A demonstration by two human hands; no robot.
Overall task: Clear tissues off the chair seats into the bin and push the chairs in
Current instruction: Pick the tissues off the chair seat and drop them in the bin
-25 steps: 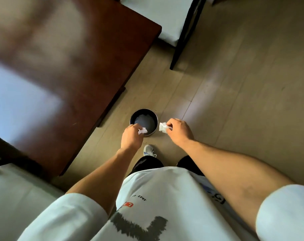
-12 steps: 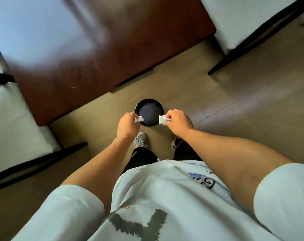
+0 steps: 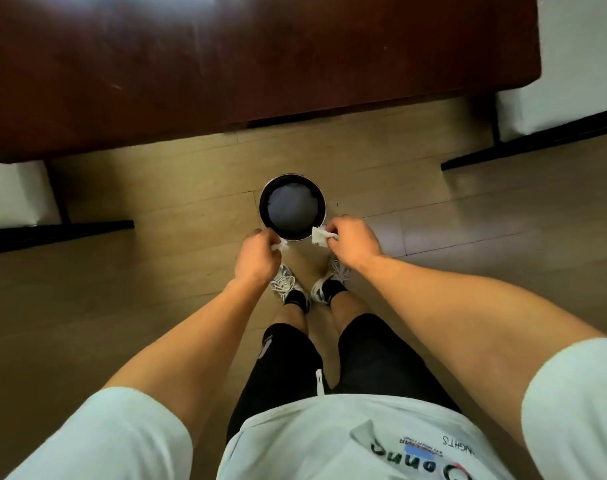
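Nearest the camera, the person's white shirt (image 3: 330, 441) and dark shorts (image 3: 330, 362) fill the lower view, with both shoes (image 3: 309, 285) now planted side by side just short of the bin, where a second ago only one foot showed and the body stood at an angle. The left hand (image 3: 257, 256) pinches a small tissue (image 3: 280, 245) at its fingertips, and the right hand (image 3: 354, 242) pinches a second tissue (image 3: 318, 235); both have closed in from the earlier frames and now sit at the near rim of the bin (image 3: 292, 206), the right tissue overlapping that rim, the left one just beside it. The bin's dark mouth shows a pale grey mass inside, possibly a liner or earlier rubbish; the blur makes it hard to say. So the carry looks finished and the drop is the step in hand: both tissues need a slight move forward over the opening before letting go. Beyond lies the wooden floor (image 3: 468, 216), then the dark counter (image 3: 260, 57), square to the view now, with a white chair seat (image 3: 14, 195) at the left and another chair (image 3: 572, 91) at the right, both apparently not yet pushed in.
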